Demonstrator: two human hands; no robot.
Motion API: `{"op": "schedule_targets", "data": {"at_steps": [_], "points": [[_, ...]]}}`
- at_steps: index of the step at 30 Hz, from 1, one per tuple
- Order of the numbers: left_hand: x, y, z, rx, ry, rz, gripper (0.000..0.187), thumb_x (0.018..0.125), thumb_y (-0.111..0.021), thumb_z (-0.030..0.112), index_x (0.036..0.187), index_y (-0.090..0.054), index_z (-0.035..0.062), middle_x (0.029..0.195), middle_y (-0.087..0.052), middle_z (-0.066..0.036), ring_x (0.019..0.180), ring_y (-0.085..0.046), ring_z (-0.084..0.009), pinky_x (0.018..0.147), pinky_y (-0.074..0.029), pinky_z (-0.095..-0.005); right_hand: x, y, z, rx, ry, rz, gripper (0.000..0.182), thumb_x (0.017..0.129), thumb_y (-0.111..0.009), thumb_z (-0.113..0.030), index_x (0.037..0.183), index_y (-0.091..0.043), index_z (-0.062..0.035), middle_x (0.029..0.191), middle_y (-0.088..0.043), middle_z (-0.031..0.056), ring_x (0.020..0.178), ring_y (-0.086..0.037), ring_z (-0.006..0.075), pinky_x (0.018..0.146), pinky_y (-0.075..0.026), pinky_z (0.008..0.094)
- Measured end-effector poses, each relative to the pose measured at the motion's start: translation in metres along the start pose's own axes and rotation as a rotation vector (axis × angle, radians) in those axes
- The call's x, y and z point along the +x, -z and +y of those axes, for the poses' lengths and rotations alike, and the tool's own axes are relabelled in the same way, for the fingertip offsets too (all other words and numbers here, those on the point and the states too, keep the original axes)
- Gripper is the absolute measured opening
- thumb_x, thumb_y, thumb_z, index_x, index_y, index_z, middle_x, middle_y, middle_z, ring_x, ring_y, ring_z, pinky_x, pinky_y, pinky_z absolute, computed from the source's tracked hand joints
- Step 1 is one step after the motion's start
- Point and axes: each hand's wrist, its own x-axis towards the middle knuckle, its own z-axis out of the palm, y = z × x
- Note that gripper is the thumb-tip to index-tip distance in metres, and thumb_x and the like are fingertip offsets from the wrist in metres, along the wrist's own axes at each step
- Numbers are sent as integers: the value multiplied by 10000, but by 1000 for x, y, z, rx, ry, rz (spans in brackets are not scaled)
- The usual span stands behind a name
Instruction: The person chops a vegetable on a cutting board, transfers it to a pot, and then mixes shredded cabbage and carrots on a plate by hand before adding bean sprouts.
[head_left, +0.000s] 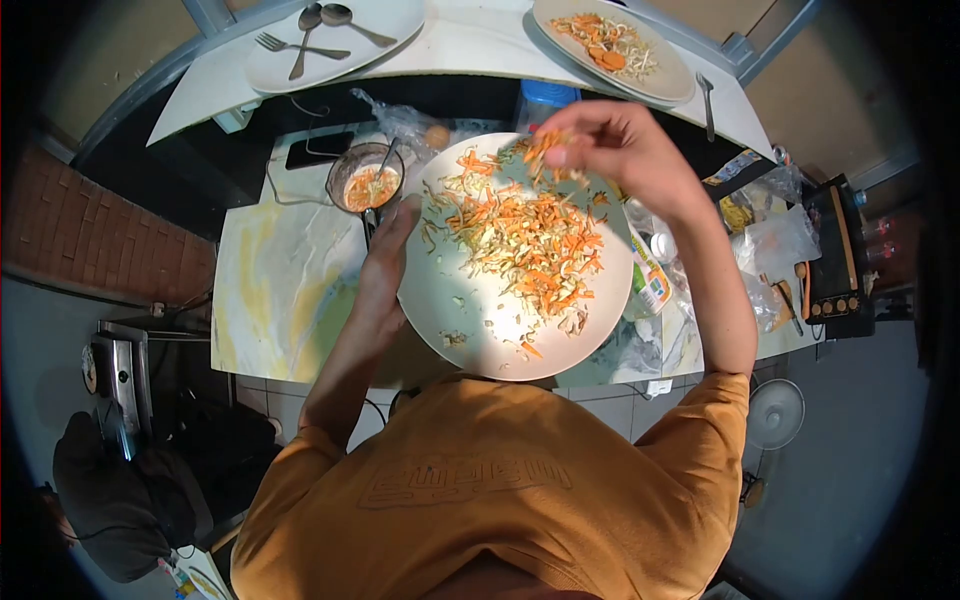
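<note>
My left hand [390,250] grips the left rim of a large pale plate [432,295], which is held up in front of my chest. Shredded vegetables [525,235], orange like carrot and pale like cabbage or sprouts, lie heaped across its middle, with a few stray bits near the lower edge. Over the plate's far right side, my right hand [625,155] pinches a clump of orange and pale shreds [546,152] between thumb and fingers. Just beyond my left hand stands a dark-rimmed glass pan [342,180] holding an orange mixture and a utensil.
On the raised white shelf are a plate [265,75] with spoons and a fork, and another plate [675,82] of shredded vegetables. A fork [707,108] lies beside it. A labelled bottle [648,285] and plastic bags [785,240] are to the right. A phone [312,152] lies back left.
</note>
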Motion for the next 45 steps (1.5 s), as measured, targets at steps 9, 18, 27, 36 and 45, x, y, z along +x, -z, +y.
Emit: {"op": "schedule_targets", "data": {"at_steps": [9,18,27,36,45], "points": [[-6,-12,14,-27,-18,14,532,1101,-453,401,1456,-463,4,1352,-623,-174,1211,-653,-258,1006,-553,-392,63,128,-16,-429,87,403,192,949,-720,-148,1110,-747,-47,1156,-694,98,1036,-629,185,947,-491,326],[-7,-9,12,7,-30,62,479,1110,-429,388,1406,-490,17,1315,-630,-151,1192,-652,-233,990,-549,-386,116,178,23,-966,176,301,304,1045,-582,-249,1179,-719,-13,971,-733,99,846,-658,209,826,-528,363],[-10,-8,12,2,-24,78,476,1112,-428,367,1441,-457,24,1344,-607,-140,1208,-640,-231,994,-544,-378,119,203,29,-995,165,311,264,898,-592,-78,1101,-748,-15,1003,-754,156,940,-720,284,878,-556,401],[-8,-10,14,-19,-28,59,479,1113,-430,358,1452,-442,19,1366,-587,-131,1236,-615,-228,1015,-525,-377,110,206,22,-1094,166,378,176,920,-639,-37,1071,-729,-25,1003,-737,121,893,-702,235,825,-563,361],[-8,-8,13,13,-36,95,514,1111,-428,380,1470,-423,13,1376,-571,-142,1268,-588,-245,1051,-499,-387,87,221,34,-1176,306,435,127,888,-636,6,994,-702,-22,992,-665,135,903,-654,313,819,-524,410]]}}
